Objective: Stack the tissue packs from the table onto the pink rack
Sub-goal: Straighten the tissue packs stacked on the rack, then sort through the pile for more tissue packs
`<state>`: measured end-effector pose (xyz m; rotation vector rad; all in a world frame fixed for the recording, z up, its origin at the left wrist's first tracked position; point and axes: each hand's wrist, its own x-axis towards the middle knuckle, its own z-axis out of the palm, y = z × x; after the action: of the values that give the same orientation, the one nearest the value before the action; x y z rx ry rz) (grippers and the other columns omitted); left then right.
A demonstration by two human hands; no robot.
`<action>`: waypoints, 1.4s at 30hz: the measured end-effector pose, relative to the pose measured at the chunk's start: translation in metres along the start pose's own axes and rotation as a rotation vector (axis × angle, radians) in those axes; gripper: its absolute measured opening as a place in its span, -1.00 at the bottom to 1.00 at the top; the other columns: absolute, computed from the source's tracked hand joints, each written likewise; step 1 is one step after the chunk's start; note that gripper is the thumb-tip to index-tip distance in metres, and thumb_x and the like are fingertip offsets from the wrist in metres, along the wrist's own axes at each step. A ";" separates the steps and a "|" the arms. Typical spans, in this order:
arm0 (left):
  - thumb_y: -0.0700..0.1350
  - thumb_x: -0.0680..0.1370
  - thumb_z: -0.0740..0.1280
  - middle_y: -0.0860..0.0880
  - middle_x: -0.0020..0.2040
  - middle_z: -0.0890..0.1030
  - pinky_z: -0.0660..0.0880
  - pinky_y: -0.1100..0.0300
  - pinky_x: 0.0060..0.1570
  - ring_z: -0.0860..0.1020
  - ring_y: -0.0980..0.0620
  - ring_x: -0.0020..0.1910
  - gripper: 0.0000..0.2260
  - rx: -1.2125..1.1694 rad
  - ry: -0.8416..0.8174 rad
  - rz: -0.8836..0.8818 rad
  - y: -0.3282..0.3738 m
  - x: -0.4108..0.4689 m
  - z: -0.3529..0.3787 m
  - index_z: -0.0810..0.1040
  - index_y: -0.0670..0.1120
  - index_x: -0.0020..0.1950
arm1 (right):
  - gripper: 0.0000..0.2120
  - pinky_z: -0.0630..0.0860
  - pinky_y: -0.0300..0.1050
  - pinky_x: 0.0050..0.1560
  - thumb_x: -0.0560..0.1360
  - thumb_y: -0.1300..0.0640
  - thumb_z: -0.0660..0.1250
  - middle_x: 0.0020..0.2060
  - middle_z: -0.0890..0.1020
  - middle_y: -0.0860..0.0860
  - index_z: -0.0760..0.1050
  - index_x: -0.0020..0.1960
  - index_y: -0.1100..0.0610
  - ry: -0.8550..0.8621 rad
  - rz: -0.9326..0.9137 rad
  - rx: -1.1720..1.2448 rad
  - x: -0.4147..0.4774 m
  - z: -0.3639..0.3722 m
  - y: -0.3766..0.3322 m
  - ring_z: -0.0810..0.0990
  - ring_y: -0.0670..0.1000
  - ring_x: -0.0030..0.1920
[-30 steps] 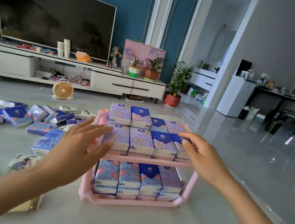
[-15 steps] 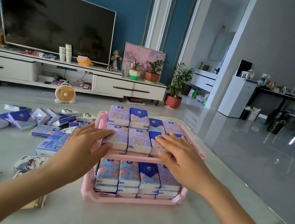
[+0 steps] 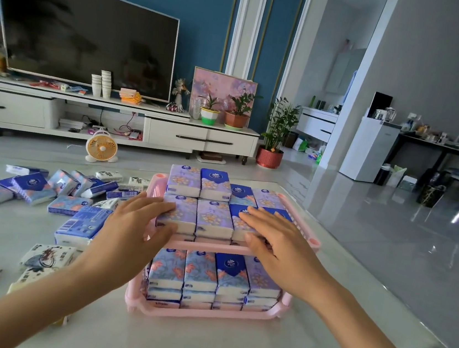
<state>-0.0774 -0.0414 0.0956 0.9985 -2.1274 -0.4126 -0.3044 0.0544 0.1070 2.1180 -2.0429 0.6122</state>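
A pink two-tier rack point(image 3: 205, 314) stands on the white table in front of me, both tiers packed with purple and blue tissue packs point(image 3: 212, 218). My left hand point(image 3: 131, 237) rests with straight fingers on the front left pack of the top tier, thumb against its front edge. My right hand point(image 3: 277, 243) lies flat on the front right packs of the same tier. Several loose tissue packs point(image 3: 32, 188) lie scattered on the table to the left of the rack.
A larger blue pack point(image 3: 80, 226) and white patterned packs point(image 3: 47, 257) lie close to my left forearm. The table's right edge point(image 3: 382, 282) runs just beyond the rack. A TV unit, a small fan and potted plants stand across the room.
My right hand came in from the rack's right side and settled on the top tier's front right packs. My left hand slid a little onto the front left pack.
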 end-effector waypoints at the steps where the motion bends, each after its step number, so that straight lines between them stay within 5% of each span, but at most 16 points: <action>1: -0.02 0.53 0.27 0.04 0.39 0.38 0.19 0.04 0.38 0.19 0.02 0.45 -0.61 0.005 0.002 0.004 0.000 0.000 0.000 0.41 0.01 0.36 | -0.59 -0.15 -0.35 0.38 0.61 -0.02 0.08 0.45 0.21 -0.19 0.19 0.45 -0.11 0.003 0.002 0.005 0.000 0.000 0.000 0.02 -0.30 0.40; 8: 0.00 0.53 0.27 0.06 0.38 0.37 0.22 0.06 0.35 0.22 0.02 0.42 -0.59 -0.007 0.010 0.023 0.001 -0.001 -0.001 0.37 0.03 0.38 | -0.58 -0.16 -0.36 0.38 0.60 -0.03 0.10 0.46 0.21 -0.15 0.22 0.45 -0.07 0.057 0.006 0.023 -0.001 0.002 -0.003 0.00 -0.26 0.44; 10: 0.05 0.52 0.25 0.15 0.33 0.33 0.34 0.14 0.22 0.33 0.06 0.31 -0.53 -0.068 0.009 0.027 0.000 -0.003 -0.003 0.27 0.09 0.43 | -0.58 -0.17 -0.44 0.34 0.60 -0.03 0.12 0.46 0.20 -0.15 0.23 0.44 -0.05 0.096 -0.014 0.033 -0.002 0.002 -0.008 -0.03 -0.32 0.40; 13: 0.04 0.54 0.20 0.19 0.25 0.32 0.25 0.28 0.10 0.33 0.20 0.18 -0.57 -0.156 0.077 0.043 -0.005 -0.007 -0.009 0.27 0.10 0.42 | -0.58 -0.18 -0.55 0.30 0.59 -0.07 0.12 0.38 0.26 -0.22 0.27 0.43 -0.03 0.150 -0.083 0.065 -0.004 0.002 -0.022 -0.02 -0.37 0.37; 17: 0.08 0.56 0.15 0.19 0.18 0.42 0.23 0.45 0.07 0.33 0.29 0.15 -0.72 -0.210 0.150 0.045 -0.028 -0.019 -0.020 0.41 0.08 0.24 | -0.58 0.13 -0.45 0.31 0.53 -0.09 0.06 0.22 0.46 -0.18 0.45 0.29 0.03 0.208 -0.181 0.135 -0.003 0.006 -0.048 0.29 -0.25 0.31; 20: 0.05 0.54 0.17 0.13 0.09 0.48 0.27 0.60 -0.08 0.42 0.27 0.01 -0.81 -0.198 0.170 0.001 -0.058 -0.036 -0.030 0.46 0.08 0.10 | -0.72 0.33 -0.33 0.12 0.52 0.08 0.14 -0.01 0.59 -0.04 0.55 0.10 0.13 0.291 -0.292 0.153 0.002 0.012 -0.075 0.48 -0.10 0.05; 23: -0.05 0.46 0.16 0.17 0.05 0.51 0.42 0.46 -0.22 0.52 0.14 -0.18 -0.82 -0.208 0.156 -0.090 -0.092 -0.060 -0.038 0.49 0.17 -0.03 | -0.78 0.40 -0.24 -0.04 0.50 0.19 0.16 -0.16 0.60 -0.02 0.57 -0.01 0.17 0.298 -0.382 0.216 0.007 0.025 -0.105 0.49 -0.05 -0.11; 26: -0.10 0.46 0.16 0.26 0.05 0.49 0.46 0.25 -0.06 0.52 0.23 -0.03 -0.77 -0.177 0.170 -0.128 -0.122 -0.079 -0.045 0.48 0.20 -0.03 | -0.80 0.42 -0.20 -0.05 0.50 0.20 0.17 -0.19 0.60 -0.01 0.57 -0.04 0.16 0.231 -0.457 0.273 0.014 0.046 -0.137 0.52 -0.03 -0.14; 30: -0.19 0.42 0.14 0.34 0.02 0.50 0.40 0.35 0.01 0.47 0.34 0.02 -0.73 -0.221 0.275 -0.200 -0.143 -0.095 -0.054 0.51 0.17 -0.13 | -0.79 0.42 -0.22 -0.06 0.50 0.21 0.16 -0.20 0.60 0.00 0.56 -0.03 0.16 0.051 -0.525 0.341 0.031 0.080 -0.179 0.51 -0.05 -0.14; 34: -0.40 0.48 0.20 0.17 -0.05 0.54 0.37 0.52 -0.08 0.49 0.31 -0.03 -0.62 -0.276 0.329 -0.242 -0.156 -0.103 -0.060 0.50 0.12 -0.13 | -0.80 0.34 -0.40 0.02 0.52 0.20 0.19 -0.09 0.58 -0.05 0.56 0.04 0.14 -0.145 -0.386 0.480 0.064 0.120 -0.214 0.46 -0.20 -0.08; 36: -0.33 0.50 0.18 0.19 -0.04 0.51 0.37 0.52 -0.09 0.48 0.30 -0.03 -0.70 -0.237 0.314 -0.204 -0.160 -0.099 -0.066 0.51 0.08 -0.12 | -0.80 0.35 -0.41 0.01 0.53 0.22 0.21 -0.02 0.57 -0.04 0.54 0.10 0.13 -0.160 -0.245 0.546 0.087 0.141 -0.226 0.46 -0.23 -0.06; 42: -0.26 0.54 0.16 0.08 0.12 0.47 0.45 0.15 -0.04 0.50 0.11 -0.09 -0.76 -0.133 0.181 -0.217 -0.176 -0.077 -0.079 0.53 -0.05 0.10 | -0.75 0.48 -0.14 0.06 0.48 0.32 0.20 -0.02 0.51 -0.02 0.50 0.12 0.15 -0.029 0.158 0.603 0.173 0.192 -0.229 0.46 -0.07 -0.04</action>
<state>0.1062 -0.0942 0.0143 1.1480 -1.8145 -0.5404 -0.0433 -0.1606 0.0389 2.2587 -2.2637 1.3772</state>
